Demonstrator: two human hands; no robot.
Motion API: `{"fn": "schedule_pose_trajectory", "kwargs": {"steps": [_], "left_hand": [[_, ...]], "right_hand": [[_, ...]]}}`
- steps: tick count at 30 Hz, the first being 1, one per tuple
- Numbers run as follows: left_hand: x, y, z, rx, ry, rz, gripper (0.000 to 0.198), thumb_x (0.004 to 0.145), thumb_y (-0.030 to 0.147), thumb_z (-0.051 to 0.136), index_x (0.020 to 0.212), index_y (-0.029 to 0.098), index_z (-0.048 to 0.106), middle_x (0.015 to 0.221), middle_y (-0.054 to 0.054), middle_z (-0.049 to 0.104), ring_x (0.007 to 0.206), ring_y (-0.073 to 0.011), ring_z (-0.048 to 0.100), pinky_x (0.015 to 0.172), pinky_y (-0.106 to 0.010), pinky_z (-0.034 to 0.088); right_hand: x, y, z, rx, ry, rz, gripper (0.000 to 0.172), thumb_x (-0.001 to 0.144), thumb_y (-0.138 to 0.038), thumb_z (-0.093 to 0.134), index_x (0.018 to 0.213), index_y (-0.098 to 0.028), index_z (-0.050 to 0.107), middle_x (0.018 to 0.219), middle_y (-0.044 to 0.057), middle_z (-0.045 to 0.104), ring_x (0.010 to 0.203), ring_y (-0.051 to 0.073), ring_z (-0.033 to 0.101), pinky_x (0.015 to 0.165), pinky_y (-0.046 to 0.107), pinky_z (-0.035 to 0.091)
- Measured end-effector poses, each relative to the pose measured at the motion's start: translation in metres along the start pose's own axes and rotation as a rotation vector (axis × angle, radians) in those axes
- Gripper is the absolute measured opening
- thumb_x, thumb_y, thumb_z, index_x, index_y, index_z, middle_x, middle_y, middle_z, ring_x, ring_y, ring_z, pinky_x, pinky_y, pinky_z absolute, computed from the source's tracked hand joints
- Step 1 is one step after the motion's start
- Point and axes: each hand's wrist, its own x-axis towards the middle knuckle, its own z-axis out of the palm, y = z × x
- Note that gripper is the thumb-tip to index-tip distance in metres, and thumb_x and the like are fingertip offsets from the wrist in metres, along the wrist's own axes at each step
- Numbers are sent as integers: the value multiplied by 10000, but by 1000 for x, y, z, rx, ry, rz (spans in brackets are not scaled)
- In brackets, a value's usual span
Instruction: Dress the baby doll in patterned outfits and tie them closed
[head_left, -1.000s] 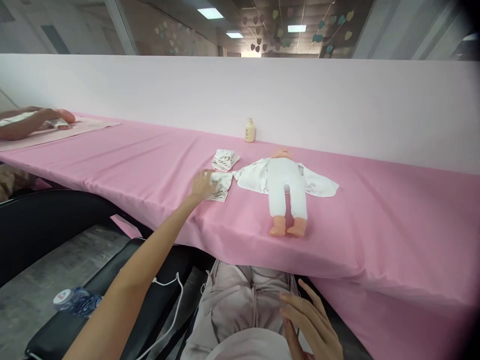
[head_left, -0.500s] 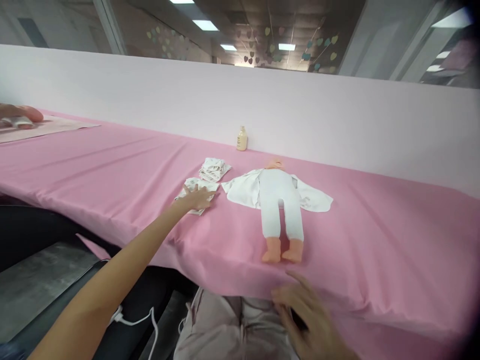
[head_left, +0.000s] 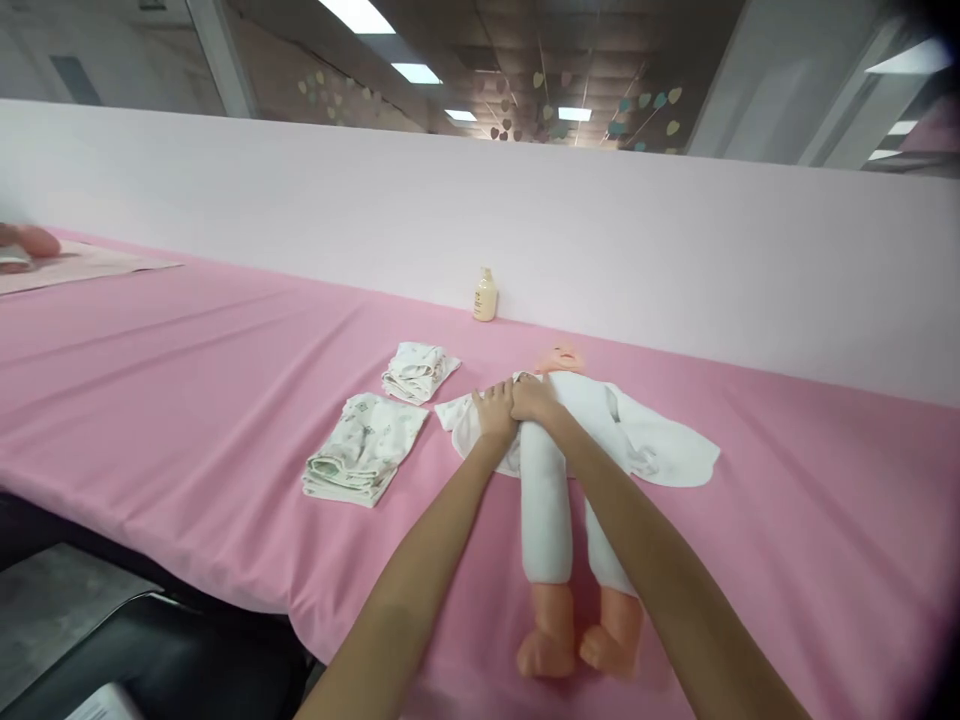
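A baby doll (head_left: pixel 546 500) lies on its back on the pink-covered table, feet towards me, in white leggings. Under it a white baby shirt (head_left: pixel 671 445) is spread with its sleeves out to both sides. My left hand (head_left: pixel 495 412) lies on the left part of the shirt, fingers stretched over the cloth. Right beside it, my right hand (head_left: pixel 534 398) reaches across the doll, its fingers curled at the shirt by the doll's left-side edge. The cloth under both hands is partly hidden. My right forearm covers part of one doll leg.
Left of the doll lie a folded printed cloth (head_left: pixel 367 445) and a smaller folded cloth stack (head_left: pixel 420 372). A pump bottle (head_left: pixel 485 296) stands against the white wall (head_left: pixel 337 190). At far left, another doll's part rests on a pale mat (head_left: pixel 97 262). A black chair (head_left: pixel 172 650) stands below the table edge.
My left hand has left the folded cloth and moved right onto the shirt. My right hand has come up from the table's front edge to the shirt. The view has moved closer.
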Motion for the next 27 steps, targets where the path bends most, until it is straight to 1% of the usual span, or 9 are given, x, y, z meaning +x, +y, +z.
{"fn": "schedule_pose_trajectory", "kwargs": {"steps": [6, 10, 14, 17, 20, 22, 23, 25, 27], "left_hand": [[-2, -8, -8, -117, 72, 68, 385, 854, 141, 389, 1207, 202, 528, 1161, -79, 627, 1073, -233, 552, 1074, -481, 208], [1, -17, -12, -242, 172, -97, 365, 822, 123, 410, 1111, 228, 607, 1087, -38, 667, 1021, -207, 585, 1089, -430, 205], [7, -32, -13, -333, 183, -349, 367, 804, 120, 398, 1070, 204, 638, 1042, -63, 678, 993, -224, 599, 955, -370, 370], [9, -32, -14, -315, 124, -323, 362, 762, 104, 450, 1045, 197, 656, 1036, -92, 670, 1038, -258, 572, 961, -407, 357], [11, -4, -18, -447, 140, -156, 317, 728, 110, 534, 1001, 191, 674, 1127, -92, 632, 1157, -266, 494, 1062, -429, 266], [10, 28, -20, -779, 90, -82, 258, 750, 169, 570, 986, 181, 674, 1118, -83, 638, 1151, -247, 506, 1063, -385, 299], [9, 45, -21, -1013, 18, -107, 234, 771, 220, 576, 979, 170, 670, 1079, -85, 655, 1103, -238, 544, 1028, -366, 352], [5, 73, -20, -1449, -107, -236, 333, 802, 320, 574, 1088, 156, 614, 1086, -96, 653, 1053, -231, 584, 954, -350, 433], [-1, 87, -19, -1630, -215, -403, 547, 774, 412, 626, 1242, 160, 497, 1164, -113, 615, 1047, -230, 596, 899, -337, 481]], "right_hand": [[13, 11, 10, 5, 48, 144, 307, 755, -182, 520, 1027, -111, 642, 1078, 187, 624, 1076, 332, 536, 924, 496, 356], [4, 37, 5, 60, 154, 219, 449, 705, -215, 545, 1150, -173, 594, 1110, 139, 625, 1065, 309, 548, 903, 450, 390], [-14, 82, -2, 361, 417, 339, 539, 630, -191, 572, 1168, -200, 594, 1111, 78, 645, 1051, 263, 570, 903, 387, 426], [-28, 106, -6, 615, 604, 363, 547, 577, -180, 587, 1123, -164, 617, 1074, 69, 660, 985, 252, 597, 877, 380, 458], [-35, 109, -8, 728, 691, 341, 532, 561, -192, 593, 1090, -145, 627, 1035, 69, 672, 939, 252, 611, 861, 392, 475], [-36, 100, -9, 701, 673, 292, 509, 576, -200, 590, 1080, -152, 633, 1039, 73, 675, 954, 261, 611, 876, 404, 471], [-36, 94, -9, 671, 645, 261, 500, 589, -199, 585, 1084, -153, 632, 1050, 79, 674, 973, 265, 608, 892, 409, 463], [-35, 85, -7, 638, 576, 199, 496, 616, -192, 569, 1107, -143, 623, 1100, 98, 661, 1031, 267, 593, 945, 413, 433], [-39, 85, -1, 689, 520, 139, 490, 660, -213, 563, 1142, -137, 604, 1177, 103, 628, 1098, 247, 566, 993, 389, 403]]}}
